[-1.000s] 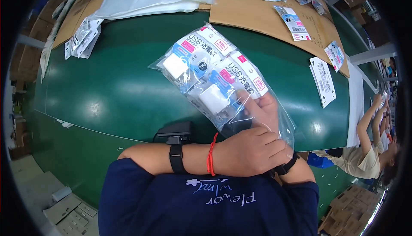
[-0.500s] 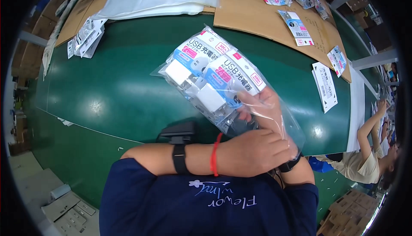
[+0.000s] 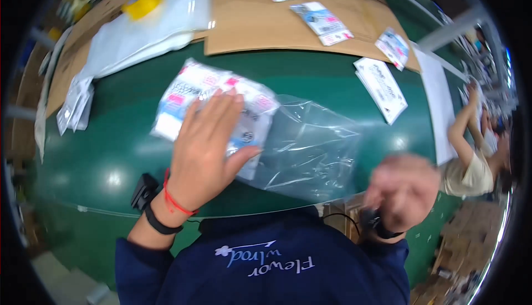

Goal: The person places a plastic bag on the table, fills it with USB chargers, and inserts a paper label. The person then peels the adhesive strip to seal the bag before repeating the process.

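My left hand lies with fingers stretched out over two charger packs, pressing them flat to the green table. The packs sit side by side in the left end of a clear plastic bag. Their white, blue and pink cards show around my fingers; the lower parts are covered by the hand. The bag's loose end spreads to the right over the table. My right hand is apart from the bag, near the table's front edge at the right, and motion smears its fingers.
Clear bags are stacked at the back left with a yellow tape roll on them. Cardboard carries more charger packs. White printed labels lie at the right. A co-worker's arm shows at the far right.
My right hand has come out of the bag and moved right. The bag with the packs now lies on the table. My left hand has gone from the right forearm onto the packs.
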### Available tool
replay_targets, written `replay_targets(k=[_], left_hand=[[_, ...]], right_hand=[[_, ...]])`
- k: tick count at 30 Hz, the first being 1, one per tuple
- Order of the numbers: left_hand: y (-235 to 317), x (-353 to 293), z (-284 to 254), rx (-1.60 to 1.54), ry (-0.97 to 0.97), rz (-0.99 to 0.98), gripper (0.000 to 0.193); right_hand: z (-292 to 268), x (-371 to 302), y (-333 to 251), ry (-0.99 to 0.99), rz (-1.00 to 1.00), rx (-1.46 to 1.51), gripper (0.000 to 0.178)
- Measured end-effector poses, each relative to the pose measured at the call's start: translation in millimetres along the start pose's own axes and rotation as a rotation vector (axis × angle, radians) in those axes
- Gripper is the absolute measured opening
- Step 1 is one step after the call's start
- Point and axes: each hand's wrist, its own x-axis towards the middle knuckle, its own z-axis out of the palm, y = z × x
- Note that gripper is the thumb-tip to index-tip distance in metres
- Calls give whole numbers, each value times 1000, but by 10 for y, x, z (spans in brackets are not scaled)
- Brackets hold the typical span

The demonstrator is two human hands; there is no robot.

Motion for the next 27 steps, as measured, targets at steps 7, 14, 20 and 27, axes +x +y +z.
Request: replay_targets(k=[7, 14, 20, 27], left_hand=[[42, 70, 114, 152, -144, 24, 67], [-27, 219, 154, 164, -121, 50, 66], [-50, 258, 156, 154, -111, 63, 65], [-64, 215, 180, 152, -73, 57, 65]], right_hand=[[6, 182, 117, -396, -499, 471, 24], [-1274, 169, 981, 502, 267, -497, 16], [-1502, 4, 1527, 195, 231, -1341, 31], [-1481, -42, 1511, 18, 278, -1468, 33]])
